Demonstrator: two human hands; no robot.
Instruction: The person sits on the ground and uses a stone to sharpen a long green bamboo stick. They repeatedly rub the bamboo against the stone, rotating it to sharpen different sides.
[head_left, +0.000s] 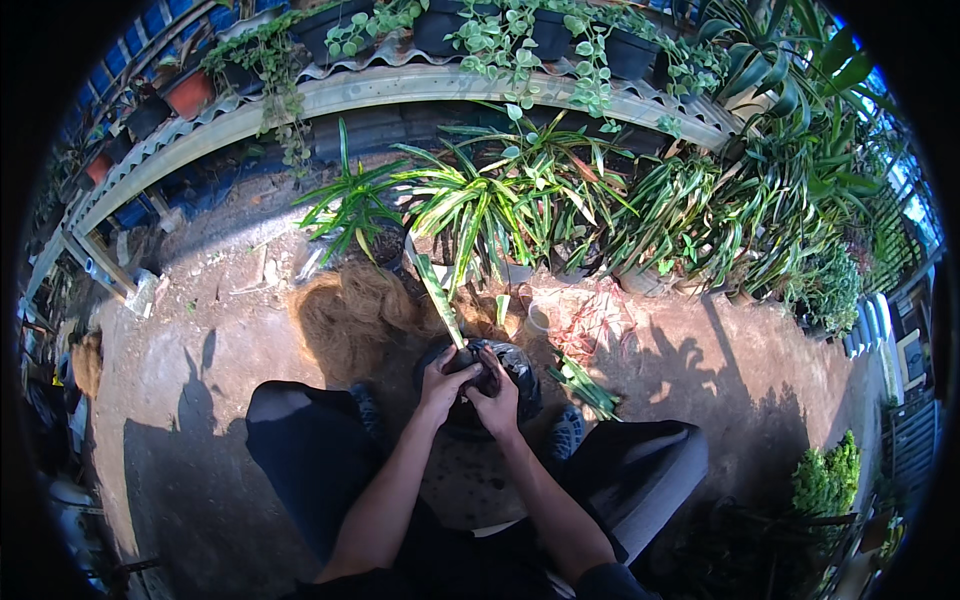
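Between my legs, my left hand (444, 384) and my right hand (495, 391) are cupped around a dark clump (484, 381), which looks like soil or a wrapped root ball. From it a long, stiff green leaf (441, 304) with pale edges rises, tilted away and to the left. My left fingers close around the clump near the leaf's base, and my right hand presses its other side. A black plastic bag (526, 375) lies directly beneath, partly hidden by both hands. Cut green leaves (589, 386) rest on the ground to the right of it.
A heap of brown coconut fibre (341, 322) lies ahead on the left. Beyond the bag are a translucent cup (537, 319) and tangled pink-red string (596, 319). Potted striped plants (480, 199) line the back, below a shelf edge (420, 84) with trailing plants. Shrubs stand right.
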